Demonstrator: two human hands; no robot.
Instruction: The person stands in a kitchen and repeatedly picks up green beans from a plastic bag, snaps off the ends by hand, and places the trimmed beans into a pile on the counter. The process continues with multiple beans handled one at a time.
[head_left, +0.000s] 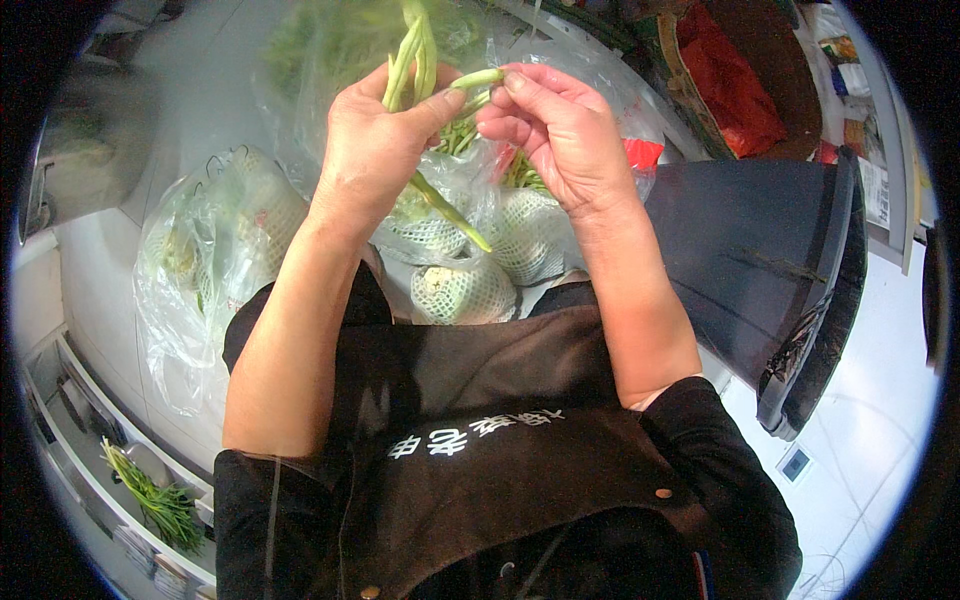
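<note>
Several green beans are gripped in my left hand, some pointing up and away. One long bean slants down below that palm. A single bean spans the gap between both hands; my right hand pinches its tip between thumb and fingertips. Beneath the hands, more beans lie in clear plastic, partly hidden by my fingers. Closer to my lap sits a cauliflower in a white foam net, with other foam-netted heads behind it.
A clear plastic bag with netted vegetables lies on the floor at left. Blurred leafy greens are beyond my hands. On the right stand a black bin and a container holding a red bag. Green onions rest at lower left.
</note>
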